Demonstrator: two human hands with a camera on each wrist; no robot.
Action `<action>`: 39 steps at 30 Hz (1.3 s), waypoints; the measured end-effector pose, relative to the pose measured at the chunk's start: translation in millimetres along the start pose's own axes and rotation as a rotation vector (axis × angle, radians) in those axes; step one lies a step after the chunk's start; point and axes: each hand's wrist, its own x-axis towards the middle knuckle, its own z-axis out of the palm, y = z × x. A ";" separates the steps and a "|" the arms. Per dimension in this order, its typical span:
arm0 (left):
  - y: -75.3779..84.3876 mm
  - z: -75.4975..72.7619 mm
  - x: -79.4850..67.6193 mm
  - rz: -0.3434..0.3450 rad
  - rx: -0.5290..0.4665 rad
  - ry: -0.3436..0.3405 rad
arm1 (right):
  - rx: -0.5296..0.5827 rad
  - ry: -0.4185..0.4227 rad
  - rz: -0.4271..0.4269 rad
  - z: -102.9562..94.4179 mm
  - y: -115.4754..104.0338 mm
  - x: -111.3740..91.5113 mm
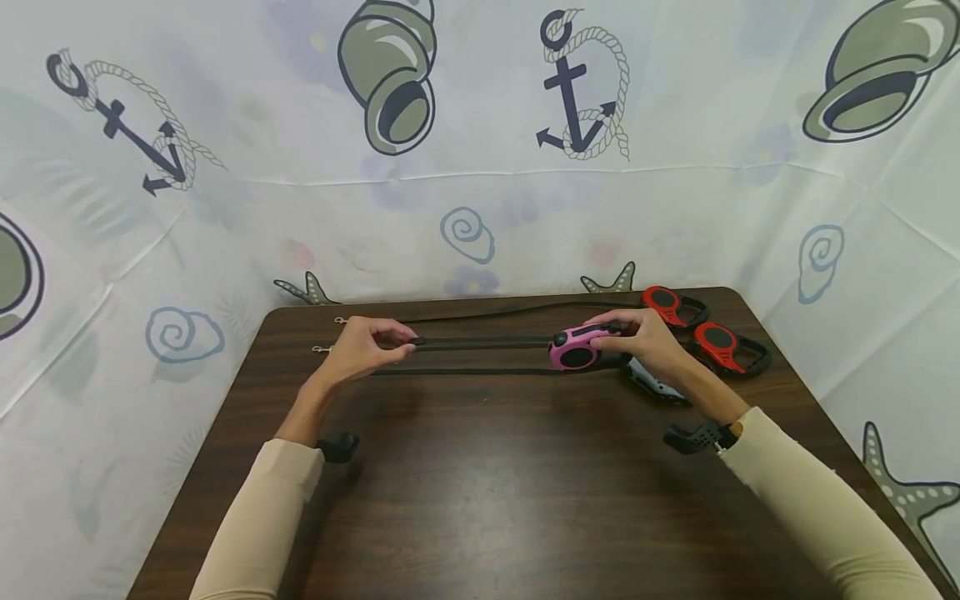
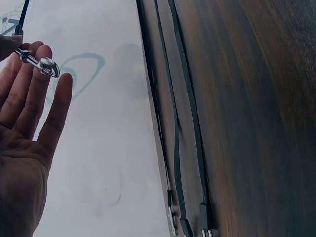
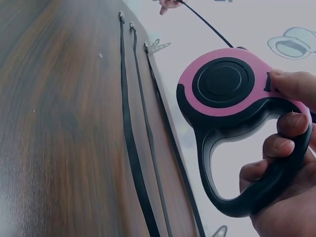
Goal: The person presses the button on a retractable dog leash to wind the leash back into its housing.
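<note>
My right hand (image 1: 647, 342) grips the black loop handle of a pink retractable dog leash (image 1: 576, 348), fingers curled through it and thumb near the top button (image 3: 269, 82). A dark strap runs from its casing (image 3: 222, 81) leftward to my left hand (image 1: 358, 348). There, thumb and fingers pinch the strap's end beside its silver metal clip (image 2: 45, 65), and the other fingers spread out. In both wrist views, the pink leash and its clip are raised above the wooden table (image 1: 480, 483). The strap is drawn straight between the hands.
At the table's right lie a far red leash (image 1: 662, 298), a nearer red leash (image 1: 714, 337) and a light blue-grey leash (image 1: 654, 382). Their dark straps stretch leftward across the table, ending in metal clips (image 1: 322, 349). A patterned white cloth (image 1: 517, 217) hangs behind.
</note>
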 end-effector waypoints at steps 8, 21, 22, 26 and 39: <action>3.4 5.1 4.1 0.006 0.005 0.001 | 0.030 -0.003 -0.023 10.0 -2.5 4.2; 5.6 15.4 8.4 0.064 -0.056 -0.018 | -0.006 -0.004 -0.044 27.3 -5.7 12.9; 6.4 16.3 8.5 0.066 -0.050 -0.021 | -0.005 -0.002 -0.049 28.8 -5.9 13.5; 8.2 19.3 9.1 0.075 -0.043 -0.027 | -0.023 0.010 -0.049 34.3 -6.7 15.0; 14.3 36.0 14.6 0.077 -0.050 -0.046 | -0.012 -0.021 -0.034 51.0 -8.2 21.2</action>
